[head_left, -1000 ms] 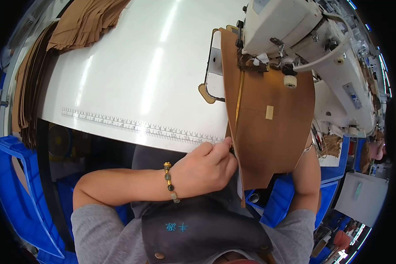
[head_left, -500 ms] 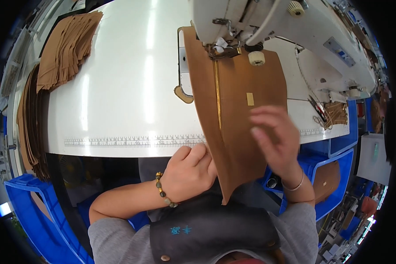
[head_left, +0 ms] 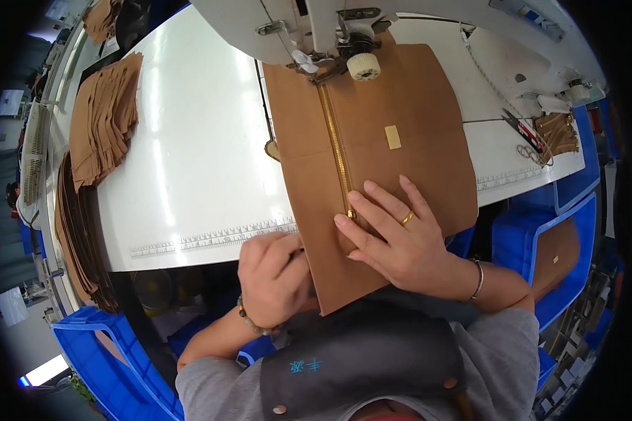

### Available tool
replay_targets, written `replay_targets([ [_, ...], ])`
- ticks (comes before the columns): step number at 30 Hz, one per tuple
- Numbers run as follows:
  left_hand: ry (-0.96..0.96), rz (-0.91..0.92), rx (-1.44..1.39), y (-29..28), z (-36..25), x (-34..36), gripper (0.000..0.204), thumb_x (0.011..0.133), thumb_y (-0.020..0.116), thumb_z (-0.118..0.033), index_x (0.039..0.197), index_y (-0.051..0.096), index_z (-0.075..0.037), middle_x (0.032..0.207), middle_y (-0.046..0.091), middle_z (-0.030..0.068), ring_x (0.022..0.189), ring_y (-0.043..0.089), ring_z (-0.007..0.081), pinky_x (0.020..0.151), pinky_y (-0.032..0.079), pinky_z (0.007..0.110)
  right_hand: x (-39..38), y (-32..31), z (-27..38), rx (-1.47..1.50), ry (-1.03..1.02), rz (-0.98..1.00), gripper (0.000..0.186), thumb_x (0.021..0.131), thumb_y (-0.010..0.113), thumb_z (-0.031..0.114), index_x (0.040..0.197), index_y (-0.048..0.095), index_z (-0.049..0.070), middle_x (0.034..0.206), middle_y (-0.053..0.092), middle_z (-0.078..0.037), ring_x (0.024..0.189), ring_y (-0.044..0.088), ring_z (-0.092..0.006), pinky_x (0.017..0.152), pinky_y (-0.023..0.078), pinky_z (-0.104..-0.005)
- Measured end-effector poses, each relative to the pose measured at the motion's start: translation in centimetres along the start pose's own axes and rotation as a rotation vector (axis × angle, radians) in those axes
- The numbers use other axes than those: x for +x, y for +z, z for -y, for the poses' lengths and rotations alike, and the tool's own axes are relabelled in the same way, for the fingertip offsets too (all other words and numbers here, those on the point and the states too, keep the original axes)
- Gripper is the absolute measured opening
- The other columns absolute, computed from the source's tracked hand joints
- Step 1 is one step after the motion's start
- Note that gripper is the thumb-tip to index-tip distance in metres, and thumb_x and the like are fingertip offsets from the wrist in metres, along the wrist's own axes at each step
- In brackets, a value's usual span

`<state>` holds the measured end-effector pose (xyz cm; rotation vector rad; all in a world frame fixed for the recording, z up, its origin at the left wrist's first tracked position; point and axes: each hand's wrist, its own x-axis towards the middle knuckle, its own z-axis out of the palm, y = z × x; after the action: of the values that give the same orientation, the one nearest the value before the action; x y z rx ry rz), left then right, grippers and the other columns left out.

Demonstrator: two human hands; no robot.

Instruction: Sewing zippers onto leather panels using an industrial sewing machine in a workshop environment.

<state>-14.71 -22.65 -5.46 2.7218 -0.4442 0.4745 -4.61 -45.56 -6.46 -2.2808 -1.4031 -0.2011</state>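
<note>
A brown leather-like panel [head_left: 428, 91] lies under the sewing machine head [head_left: 316, 35], its near end hanging past the table's front edge. A gold-toothed zipper [head_left: 335, 140] runs lengthwise along it, the slider at its near end. A small gold plate [head_left: 393, 137] sits to the right of the zipper. My right hand [head_left: 400, 242], a ring on one finger, lies flat with fingers spread on the panel, fingertips beside the slider. At the panel's left edge my left hand [head_left: 274, 274] is closed with curled fingers on that edge; its fingertips are partly hidden.
Stacks of brown pieces [head_left: 109, 119] lie at the table's left end, darker layered pieces [head_left: 81, 231] hanging over the side. Scissors [head_left: 523, 132] rest at right near small brown pieces [head_left: 558, 133]. Blue bins [head_left: 112, 330] stand left and right below the table. A printed ruler [head_left: 211, 237] follows the front edge.
My right hand has come down from above the panel and now lies flat beside the zipper slider. My left hand stays at the panel's left edge. The whole view has shifted.
</note>
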Motion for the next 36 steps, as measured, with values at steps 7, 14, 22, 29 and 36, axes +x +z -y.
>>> replay_targets([
  [7, -0.086, -0.081, 0.004, 0.2, 2.8, 5.4, 0.037, 0.078, 0.081, -0.009, 0.113, 0.071, -0.006, 0.128, 0.067, 0.0119, 0.118, 0.062, 0.0329, 0.097, 0.050, 0.044, 0.5, -0.9, -0.1, 0.005, -0.036, 0.029, 0.054, 0.085, 0.076, 0.033, 0.129, 0.067, 0.004, 0.132, 0.063, -0.018, 0.129, 0.057, -0.0351, 0.110, 0.042, -0.0626],
  [14, -0.030, 0.161, 0.007, 1.0, 3.4, 7.4, 0.073, 0.073, 0.083, -0.040, 0.134, 0.064, -0.005, 0.141, 0.062, 0.0121, 0.132, 0.057, 0.0344, 0.113, 0.043, 0.050, 3.1, -1.7, -3.6, 0.103, -0.096, 0.049, 0.043, 0.084, 0.075, 0.031, 0.118, 0.068, 0.004, 0.122, 0.067, -0.013, 0.120, 0.061, -0.0295, 0.108, 0.047, -0.0517],
  [22, -0.071, 0.159, -0.034, 1.2, 3.5, 7.5, 0.086, 0.069, 0.082, -0.049, 0.140, 0.060, -0.006, 0.144, 0.060, 0.0107, 0.133, 0.056, 0.0341, 0.115, 0.041, 0.051, 6.1, -1.5, -6.1, -0.027, -0.060, 0.052, 0.064, 0.073, 0.080, 0.044, 0.122, 0.065, 0.005, 0.130, 0.061, -0.008, 0.124, 0.057, -0.0269, 0.112, 0.043, -0.0494],
  [29, -0.027, 0.190, 0.025, 1.2, 3.3, 8.0, 0.091, 0.067, 0.080, -0.052, 0.142, 0.059, -0.006, 0.148, 0.059, 0.0078, 0.136, 0.054, 0.0318, 0.113, 0.041, 0.048, 6.2, -2.2, -6.4, -0.074, -0.110, 0.108, 0.073, 0.072, 0.077, 0.056, 0.124, 0.066, 0.005, 0.132, 0.061, -0.008, 0.126, 0.057, -0.0266, 0.114, 0.041, -0.0515],
  [36, -0.017, 0.160, 0.021, 1.4, 3.1, 8.5, 0.088, 0.065, 0.080, -0.054, 0.136, 0.063, -0.005, 0.143, 0.062, 0.0063, 0.127, 0.059, 0.0286, 0.107, 0.043, 0.044, 6.0, -2.8, -6.5, -0.127, -0.133, 0.147, 0.082, 0.066, 0.079, 0.058, 0.126, 0.068, 0.004, 0.135, 0.062, -0.008, 0.126, 0.057, -0.0260, 0.115, 0.040, -0.0525],
])
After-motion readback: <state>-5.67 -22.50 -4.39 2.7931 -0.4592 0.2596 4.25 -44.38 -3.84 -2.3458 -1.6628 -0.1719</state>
